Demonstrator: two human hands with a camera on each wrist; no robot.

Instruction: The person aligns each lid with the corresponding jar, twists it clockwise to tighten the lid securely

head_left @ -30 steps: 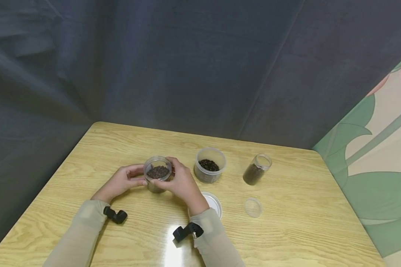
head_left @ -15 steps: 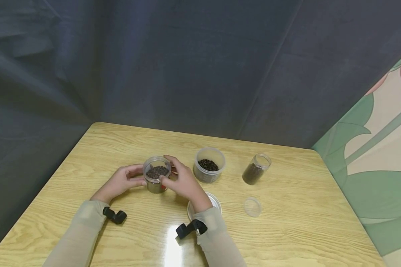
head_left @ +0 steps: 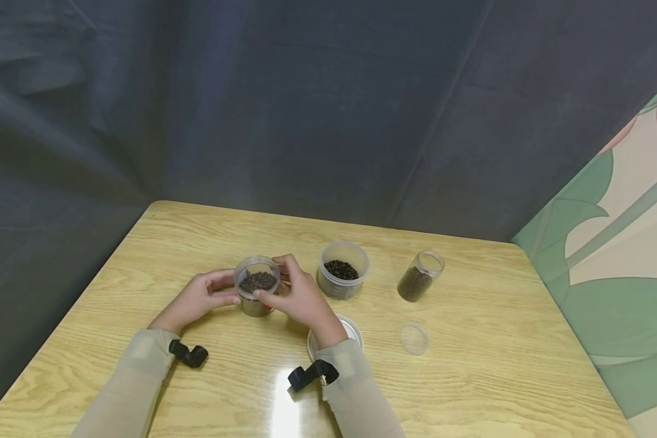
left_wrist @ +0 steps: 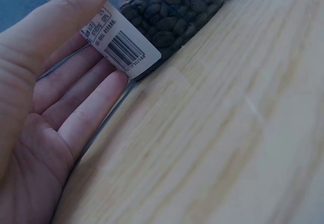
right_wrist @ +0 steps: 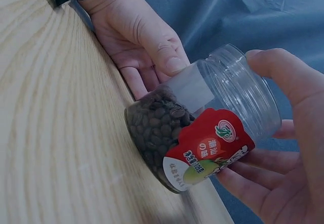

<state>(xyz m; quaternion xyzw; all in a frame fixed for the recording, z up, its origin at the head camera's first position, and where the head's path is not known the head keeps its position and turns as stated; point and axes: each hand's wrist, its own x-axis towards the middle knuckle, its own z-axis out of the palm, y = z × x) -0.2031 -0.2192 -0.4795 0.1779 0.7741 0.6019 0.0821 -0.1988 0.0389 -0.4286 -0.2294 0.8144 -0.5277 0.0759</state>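
Note:
A clear jar (head_left: pixel 256 307) partly filled with dark roasted coffee beans stands on the wooden table. My left hand (head_left: pixel 197 299) grips its left side, thumb in front and fingers behind. In the left wrist view the fingers lie along the jar's white barcode label (left_wrist: pixel 124 52). My right hand (head_left: pixel 303 301) holds the jar's upper part from the right, its thumb (right_wrist: pixel 268 62) at the clear ridged top and the other fingers curled around the far side. A red label (right_wrist: pixel 212 143) faces the right wrist camera.
A translucent tub (head_left: pixel 334 291) of dark beans stands right of the right hand. Further right are a tall clear jar (head_left: pixel 416 283) with dark contents and a clear round disc (head_left: pixel 414 347). A white-rimmed lid (head_left: pixel 354 333) lies partly under the right forearm.
My right hand shifted right, its thumb sliding right along the jar's rim and then partly back left. The left hand and jar have barely moved.

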